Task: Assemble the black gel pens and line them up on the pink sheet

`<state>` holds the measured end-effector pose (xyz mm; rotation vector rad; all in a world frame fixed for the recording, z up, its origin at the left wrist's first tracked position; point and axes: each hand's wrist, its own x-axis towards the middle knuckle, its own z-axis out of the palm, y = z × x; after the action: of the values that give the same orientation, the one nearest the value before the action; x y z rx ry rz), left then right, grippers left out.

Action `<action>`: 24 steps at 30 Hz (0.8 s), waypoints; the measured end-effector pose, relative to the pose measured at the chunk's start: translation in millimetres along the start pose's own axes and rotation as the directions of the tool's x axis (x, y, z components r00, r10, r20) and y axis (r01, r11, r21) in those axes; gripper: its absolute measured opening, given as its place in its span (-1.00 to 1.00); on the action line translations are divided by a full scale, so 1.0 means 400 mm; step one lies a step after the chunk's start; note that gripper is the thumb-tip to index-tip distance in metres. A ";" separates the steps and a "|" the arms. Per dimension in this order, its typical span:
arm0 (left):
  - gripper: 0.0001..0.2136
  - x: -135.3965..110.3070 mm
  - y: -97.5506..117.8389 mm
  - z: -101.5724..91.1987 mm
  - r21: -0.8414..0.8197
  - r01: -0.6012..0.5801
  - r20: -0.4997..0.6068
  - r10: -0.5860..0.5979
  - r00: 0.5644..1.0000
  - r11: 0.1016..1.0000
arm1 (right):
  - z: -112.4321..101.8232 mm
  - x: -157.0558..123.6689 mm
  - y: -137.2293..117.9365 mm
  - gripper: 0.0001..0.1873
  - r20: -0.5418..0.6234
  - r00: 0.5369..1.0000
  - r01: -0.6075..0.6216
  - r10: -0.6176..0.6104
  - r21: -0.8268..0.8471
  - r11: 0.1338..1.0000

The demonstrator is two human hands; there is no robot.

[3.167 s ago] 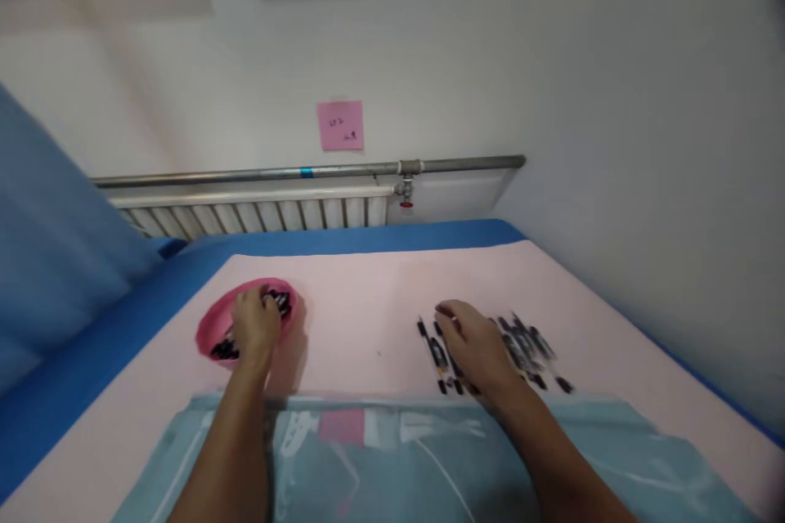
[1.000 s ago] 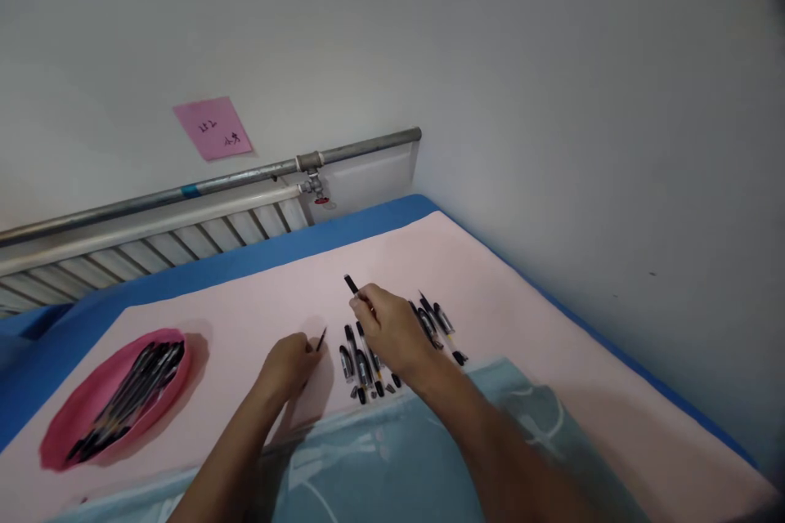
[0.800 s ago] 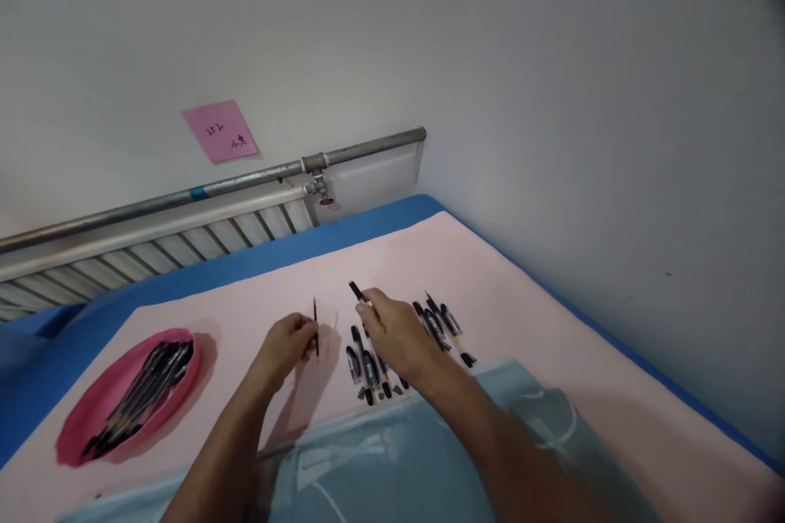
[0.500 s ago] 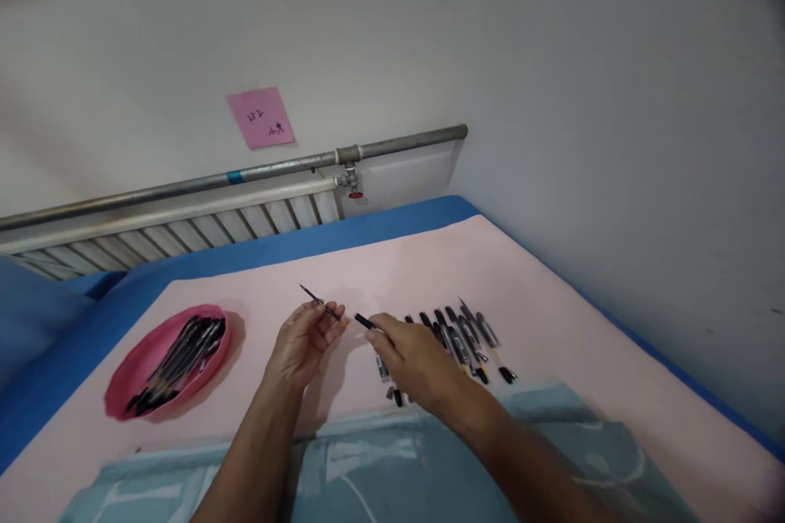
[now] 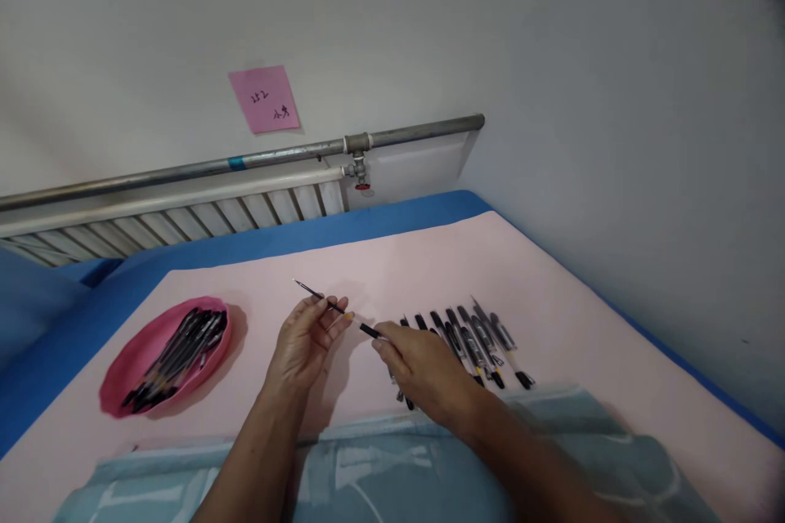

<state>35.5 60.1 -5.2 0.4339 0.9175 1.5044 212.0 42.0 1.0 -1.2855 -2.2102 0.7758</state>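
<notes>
Pinching slim dark pen-like rod (image 5: 311,292) w/ yellow end in L hand (image 5: 307,335), ctr of frame, pale tip angled toward upper left. Gripping black cylindrical pen piece (image 5: 369,331) in curled R hand (image 5: 426,361), just right of ctr, near rod's yellow end; can't tell if touching. Working over pale pink-covered table (image 5: 331,261) w/ black-and-clear plastic pens (image 5: 469,345) right of ctr and hot-pink oval basket (image 5: 130,361) of black pens (image 5: 177,355) lower left.
</notes>
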 end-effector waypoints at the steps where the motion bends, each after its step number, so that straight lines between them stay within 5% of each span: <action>1: -0.91 -0.001 0.000 0.000 0.004 -0.002 -0.004 0.002 1.000 1.000 | 0.000 0.000 -0.001 -0.76 -0.008 1.000 0.002 -0.002 0.000 1.000; 24: -0.86 -0.014 -0.004 0.005 0.033 -0.035 0.032 0.034 0.999 0.999 | -0.004 -0.003 -0.012 -0.73 0.011 1.000 0.004 -0.004 -0.007 1.000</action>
<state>39.0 55.3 -4.0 0.4986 0.9154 1.5115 210.6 39.6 5.4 -1.2827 -2.2253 0.7764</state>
